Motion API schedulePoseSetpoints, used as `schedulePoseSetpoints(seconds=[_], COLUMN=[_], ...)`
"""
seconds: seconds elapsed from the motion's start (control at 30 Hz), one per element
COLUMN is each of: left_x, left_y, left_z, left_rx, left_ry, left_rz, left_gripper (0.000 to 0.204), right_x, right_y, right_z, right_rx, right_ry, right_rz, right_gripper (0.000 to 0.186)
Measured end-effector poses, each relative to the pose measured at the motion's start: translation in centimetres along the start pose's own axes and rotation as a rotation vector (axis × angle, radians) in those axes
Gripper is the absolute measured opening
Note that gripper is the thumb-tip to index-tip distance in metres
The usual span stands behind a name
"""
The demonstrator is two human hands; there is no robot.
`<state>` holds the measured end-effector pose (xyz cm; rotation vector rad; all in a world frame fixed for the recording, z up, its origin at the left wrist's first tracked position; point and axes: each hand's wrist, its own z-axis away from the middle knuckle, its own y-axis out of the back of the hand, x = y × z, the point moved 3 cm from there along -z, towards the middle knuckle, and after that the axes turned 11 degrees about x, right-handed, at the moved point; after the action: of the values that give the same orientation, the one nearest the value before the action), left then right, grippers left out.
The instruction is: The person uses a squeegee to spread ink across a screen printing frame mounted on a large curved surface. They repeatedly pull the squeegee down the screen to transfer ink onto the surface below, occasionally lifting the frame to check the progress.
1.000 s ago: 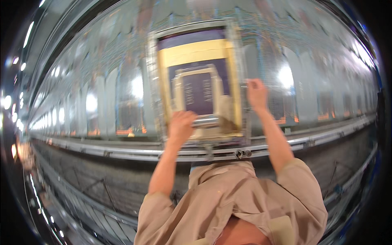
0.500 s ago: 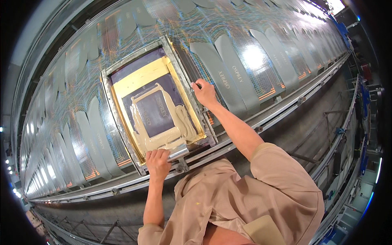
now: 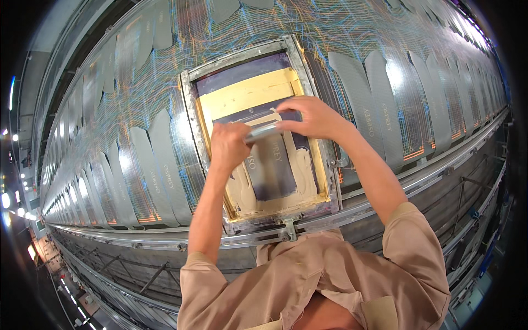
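Observation:
A printing screen in a worn metal frame (image 3: 190, 115) lies on the long table, with dark mesh bordered by yellow tape (image 3: 247, 94). Thick beige ink (image 3: 300, 170) is spread around the central dark lettered area. My left hand (image 3: 230, 146) is wrapped round the left end of a metal-handled squeegee (image 3: 264, 132), which lies crosswise over the upper part of the mesh. At the squeegee's right end is my right hand (image 3: 311, 116), thumb against it and fingers curled above. Its exact grip is partly blurred, and the squeegee's blade is hidden.
Grey lettered cut pieces (image 3: 159, 165) lie in rows on the table, left and right of the screen, with more (image 3: 379, 104) further right. A metal rail (image 3: 396, 190) runs along the near edge. A metal bracket (image 3: 289, 226) at the frame's near end sits over it.
My right hand has left the frame's right side and come to the squeegee. The squeegee, in my left hand, has moved from the screen's near end to its upper part.

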<state>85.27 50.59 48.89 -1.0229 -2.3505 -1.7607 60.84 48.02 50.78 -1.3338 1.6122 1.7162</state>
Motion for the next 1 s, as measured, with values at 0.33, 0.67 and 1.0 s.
schedulePoseSetpoints(seconds=[0.33,0.67,1.0], left_x=[-1.2,6.1,-3.4], left_y=[-1.9,0.6,-2.1], left_z=[-0.6,11.1,-3.5], left_rx=[-0.062,-0.107,-0.093], left_ry=[0.109,0.033,0.063], left_rz=[0.037,0.061,-0.005], left_gripper=[0.014,0.022,0.016], right_x=[1.4,-2.9,3.0], right_y=[-6.7,-8.4,-6.7], right_z=[-2.1,11.6,-5.5], right_rx=[-0.188,-0.218,-0.193], right_ry=[0.028,0.171,-0.021], right_rz=[0.486,0.523,0.509], right_gripper=[0.023,0.026,0.023])
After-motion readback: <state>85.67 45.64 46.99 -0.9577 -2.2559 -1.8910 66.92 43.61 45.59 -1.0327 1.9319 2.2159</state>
